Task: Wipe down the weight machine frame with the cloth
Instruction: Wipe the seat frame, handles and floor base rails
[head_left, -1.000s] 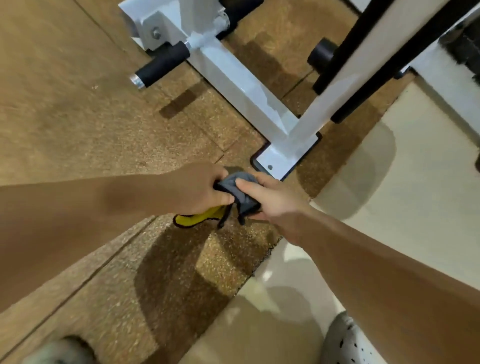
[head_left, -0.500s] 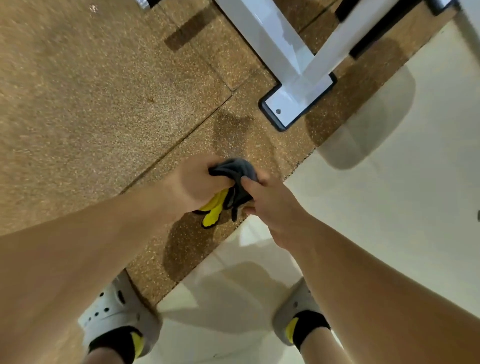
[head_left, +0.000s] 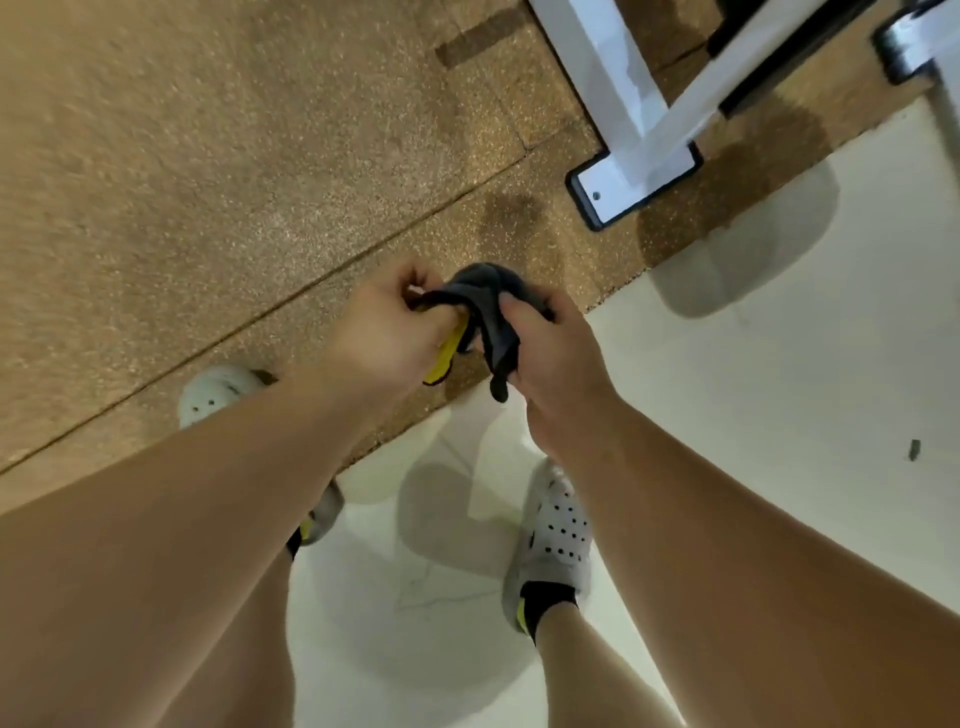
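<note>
Bunched cloth, dark grey with a yellow portion, held well short of the weight machine frame, above the mat edge. Its long axis arches from the left hand to the right hand, one limp tail pointing down toward the feet. Both hands grip it with curled fingers; the folds hide the fingertips. The frame is white square tubing, ending in a flat base plate with black edging, and is cut off at the top edge. Speckled brown rubber mat meets smooth pale tile. White perforated shoes are partly covered by the forearms.
</note>
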